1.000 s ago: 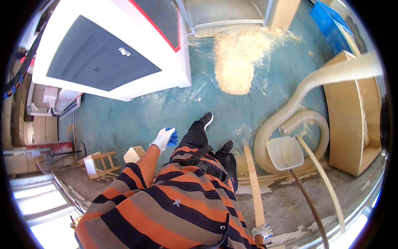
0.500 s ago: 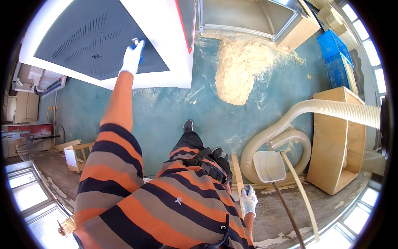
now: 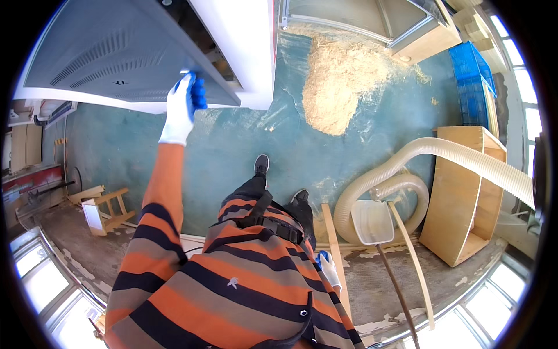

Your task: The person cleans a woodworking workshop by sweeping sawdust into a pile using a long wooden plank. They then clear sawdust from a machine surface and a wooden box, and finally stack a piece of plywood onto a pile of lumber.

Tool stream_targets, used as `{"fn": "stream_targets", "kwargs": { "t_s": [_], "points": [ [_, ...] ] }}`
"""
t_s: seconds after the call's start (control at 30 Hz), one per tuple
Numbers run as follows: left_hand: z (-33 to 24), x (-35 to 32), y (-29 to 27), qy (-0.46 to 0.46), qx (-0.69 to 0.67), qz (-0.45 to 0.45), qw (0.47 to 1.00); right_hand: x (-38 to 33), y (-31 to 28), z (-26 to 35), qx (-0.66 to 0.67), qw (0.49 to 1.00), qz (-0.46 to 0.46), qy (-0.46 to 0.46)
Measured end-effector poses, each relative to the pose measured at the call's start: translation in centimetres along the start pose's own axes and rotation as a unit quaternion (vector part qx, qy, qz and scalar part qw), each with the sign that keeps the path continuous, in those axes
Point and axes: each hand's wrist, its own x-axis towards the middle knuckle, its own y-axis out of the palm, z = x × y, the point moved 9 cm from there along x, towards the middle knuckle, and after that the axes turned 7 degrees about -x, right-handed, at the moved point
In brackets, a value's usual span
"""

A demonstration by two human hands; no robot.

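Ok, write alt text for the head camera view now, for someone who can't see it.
A white-and-blue-gloved left hand touches a partly open, dark grey slotted door on a white cabinet. The similarly gloved right hand hangs low, partly behind a striped orange-and-navy shirt. Pale heaped sawdust lies on the blue-green floor.

Two gloved hands are in view, one left hand (image 3: 181,110) and one right hand (image 3: 329,270). At the left hand stand one cabinet (image 3: 247,52) and one door (image 3: 145,78); ahead and to its right lies one sawdust heap (image 3: 337,87), with blue crates (image 3: 469,87) farther right, their number unclear. Between the hands are two shoes (image 3: 261,165). Just beside the right hand is one plank (image 3: 333,230); farther right come one tub (image 3: 372,221), one stick (image 3: 396,291), one strip (image 3: 414,262), one hose (image 3: 401,154) and one box (image 3: 450,200). Behind the left hand, to its left, is one frame (image 3: 95,216).
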Motion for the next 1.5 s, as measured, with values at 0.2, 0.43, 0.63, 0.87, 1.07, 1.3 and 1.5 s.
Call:
{"fn": "stream_targets", "kwargs": {
  "t_s": [0.2,0.43,0.63,0.87,1.07,1.3,1.5],
  "points": [
    [1.1,-8.6,-6.5,0.031,-0.013,0.002,0.999,6.8,-1.8,-0.3,-0.046,0.998,0.035,-0.013],
    [1.7,-14.1,-12.3,0.027,0.022,-0.031,0.999,8.6,-9.4,4.4,-0.163,0.979,-0.077,-0.093],
    [2.0,-17.9,-15.7,0.004,0.007,-0.043,0.999,-1.5,-11.7,-3.6,-0.496,0.857,-0.004,0.136],
    [4.9,-25.7,-29.9,-0.037,-0.081,-0.001,0.996,-9.9,-15.0,-17.2,-0.542,0.805,0.025,0.239],
    [8.9,-32.3,-38.1,-0.055,0.007,-0.201,0.978,-11.0,-18.6,-26.7,-0.597,0.775,-0.011,0.207],
    [12.6,-32.8,-21.3,-0.177,0.225,-0.128,0.950,-9.9,-24.4,-33.3,-0.610,0.753,-0.051,0.242],
    [10.6,-29.0,-22.2,-0.190,0.320,-0.177,0.911,-7.1,-21.5,-35.9,-0.637,0.716,-0.039,0.283]
  ]
}}
